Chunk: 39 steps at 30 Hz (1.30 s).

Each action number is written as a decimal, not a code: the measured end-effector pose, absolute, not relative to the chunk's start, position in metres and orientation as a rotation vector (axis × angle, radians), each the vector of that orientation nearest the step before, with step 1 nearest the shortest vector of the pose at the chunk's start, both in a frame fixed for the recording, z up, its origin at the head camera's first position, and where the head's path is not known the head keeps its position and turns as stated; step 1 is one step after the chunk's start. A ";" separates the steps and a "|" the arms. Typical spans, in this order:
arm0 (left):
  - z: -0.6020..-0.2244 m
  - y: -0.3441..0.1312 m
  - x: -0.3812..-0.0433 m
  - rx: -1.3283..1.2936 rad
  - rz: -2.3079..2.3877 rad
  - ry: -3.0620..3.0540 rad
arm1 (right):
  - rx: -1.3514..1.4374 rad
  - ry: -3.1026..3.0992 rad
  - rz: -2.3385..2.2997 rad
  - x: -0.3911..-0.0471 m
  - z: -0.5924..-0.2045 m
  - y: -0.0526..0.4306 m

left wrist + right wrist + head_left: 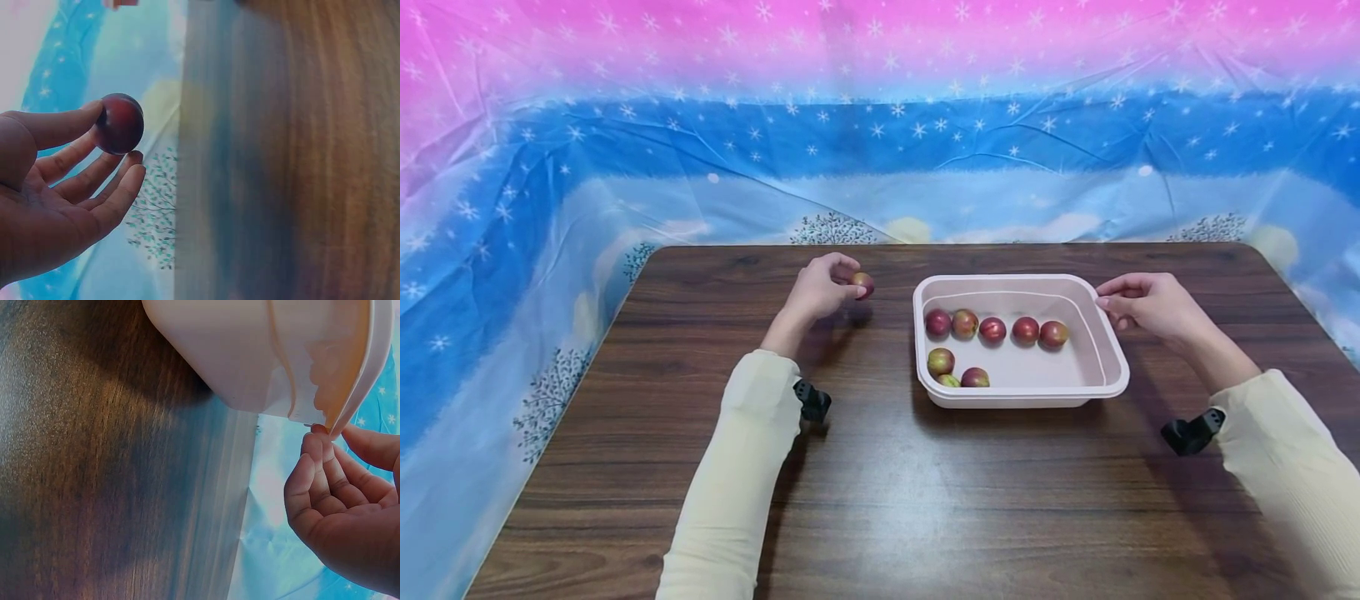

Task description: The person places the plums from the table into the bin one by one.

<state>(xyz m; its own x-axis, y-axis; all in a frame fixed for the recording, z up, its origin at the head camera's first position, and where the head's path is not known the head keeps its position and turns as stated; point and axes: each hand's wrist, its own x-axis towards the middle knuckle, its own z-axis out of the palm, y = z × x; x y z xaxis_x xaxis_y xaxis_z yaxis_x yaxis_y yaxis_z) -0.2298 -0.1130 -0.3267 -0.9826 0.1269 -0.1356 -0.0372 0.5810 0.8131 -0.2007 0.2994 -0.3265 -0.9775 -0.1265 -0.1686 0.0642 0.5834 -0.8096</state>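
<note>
Between thumb and fingertips, my left hand (822, 289) pinches a red plum (121, 124), held over the table to the left of a pale pink plastic basin (1021, 400). In the head view the plum casts a shadow on the wood below. My right hand (1157, 307) grips the basin's rim at its right end, thumb on one side and curled fingers under the edge in the right wrist view. Inside the basin, a row of red plums (992, 331) lies along the middle. More plums, greener ones (941, 362) among them, sit in the near left corner.
The dark wood table (865, 500) extends around the basin. Behind it hangs a pink and blue cloth (850, 133) with snowflakes and small trees, which also runs down the left side. Black cameras (1192, 432) are strapped to both wrists.
</note>
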 end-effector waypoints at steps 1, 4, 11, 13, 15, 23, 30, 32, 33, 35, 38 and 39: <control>-0.325 -0.113 -0.229 0.078 1.362 2.634 | -0.053 2.605 -1.344 -0.201 -0.326 0.299; -0.320 -0.112 -0.229 0.091 1.370 2.642 | -0.049 2.606 -1.340 -0.201 -0.326 0.300; -0.309 -0.108 -0.227 0.148 1.385 2.652 | -0.059 2.605 -1.337 -0.201 -0.327 0.300; -0.306 -0.106 -0.226 0.174 1.374 2.668 | -0.050 2.609 -1.339 -0.201 -0.327 0.300; -0.302 -0.104 -0.225 0.194 1.365 2.682 | -0.050 2.610 -1.336 -0.201 -0.327 0.300; -0.292 -0.095 -0.220 0.227 1.390 2.672 | -0.043 2.611 -1.345 -0.201 -0.328 0.300; -0.287 -0.087 -0.216 0.287 1.393 2.660 | -0.049 2.599 -1.341 -0.202 -0.328 0.301; -0.287 -0.084 -0.215 0.306 1.390 2.655 | -0.053 2.595 -1.339 -0.202 -0.327 0.301; -0.286 -0.083 -0.214 0.314 1.388 2.652 | -0.053 2.595 -1.339 -0.202 -0.327 0.301; -0.285 -0.080 -0.213 0.323 1.380 2.647 | -0.054 2.598 -1.334 -0.201 -0.327 0.301; -0.285 -0.075 -0.210 0.349 1.364 2.649 | -0.061 2.615 -1.320 -0.201 -0.327 0.300; -0.285 -0.073 -0.209 0.355 1.360 2.647 | -0.066 2.618 -1.318 -0.201 -0.327 0.300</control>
